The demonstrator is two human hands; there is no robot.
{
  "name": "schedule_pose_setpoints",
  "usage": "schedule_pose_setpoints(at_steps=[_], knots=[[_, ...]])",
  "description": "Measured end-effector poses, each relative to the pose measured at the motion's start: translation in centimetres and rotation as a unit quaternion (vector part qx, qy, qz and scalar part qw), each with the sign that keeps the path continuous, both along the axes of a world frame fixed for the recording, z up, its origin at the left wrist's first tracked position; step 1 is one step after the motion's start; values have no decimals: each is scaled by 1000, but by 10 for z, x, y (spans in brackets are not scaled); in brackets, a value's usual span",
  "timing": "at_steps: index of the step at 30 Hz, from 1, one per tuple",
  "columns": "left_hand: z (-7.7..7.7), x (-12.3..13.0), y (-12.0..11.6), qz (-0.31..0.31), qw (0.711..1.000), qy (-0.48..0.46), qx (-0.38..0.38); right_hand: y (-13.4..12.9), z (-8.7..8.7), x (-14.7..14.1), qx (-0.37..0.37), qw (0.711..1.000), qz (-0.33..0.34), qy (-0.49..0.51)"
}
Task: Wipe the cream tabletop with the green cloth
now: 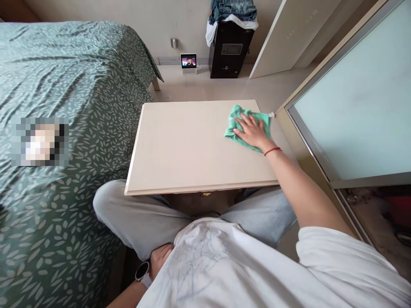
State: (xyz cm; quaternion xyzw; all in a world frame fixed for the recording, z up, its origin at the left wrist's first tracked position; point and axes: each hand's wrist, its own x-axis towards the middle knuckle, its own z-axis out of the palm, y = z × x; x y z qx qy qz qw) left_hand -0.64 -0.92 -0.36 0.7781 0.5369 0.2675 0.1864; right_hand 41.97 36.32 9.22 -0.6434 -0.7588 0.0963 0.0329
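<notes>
Hands: 2, mine, well apart
Right hand (252,131): flat on 1 green cloth (233,128), on cabinet top (183,145)
Left hand (160,258): by my leg (138,218), grip unclear

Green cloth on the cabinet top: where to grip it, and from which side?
Probably the bunched upper-left fold of the green cloth, coming from above on the far-left side. The right hand lies flat across the cloth's middle, pressing it onto the cream bedside cabinet top, while that crumpled fold stands slightly raised and clear of the fingers, so a pinch grip should catch it.
</notes>
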Motion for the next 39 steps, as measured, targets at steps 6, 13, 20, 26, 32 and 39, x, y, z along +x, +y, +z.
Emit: schedule_pose_setpoints(at_steps=[6, 13, 20, 26, 32, 39], knots=[[-2, -4, 2, -68, 998, -7, -11, -75, -17, 45, 38, 976, -211, 31], [-3, -3, 3, -73, 997, -11, -6, -109, -33, -3, 110, 974, -197, 37], [-4, -6, 4, -86, 996, -15, -11, -80, -13, -145, 41, 996, -5, 81], [0, -3, 3, -61, 998, -6, -9, -94, 0, -305, 21, 966, 230, 113], [-1, -4, 1, -69, 997, -2, -16, -136, 3, -370, 65, 904, 418, 63], [-2, -5, 1, -69, 998, -3, -9, -135, 9, -311, 50, 874, 481, 35]])
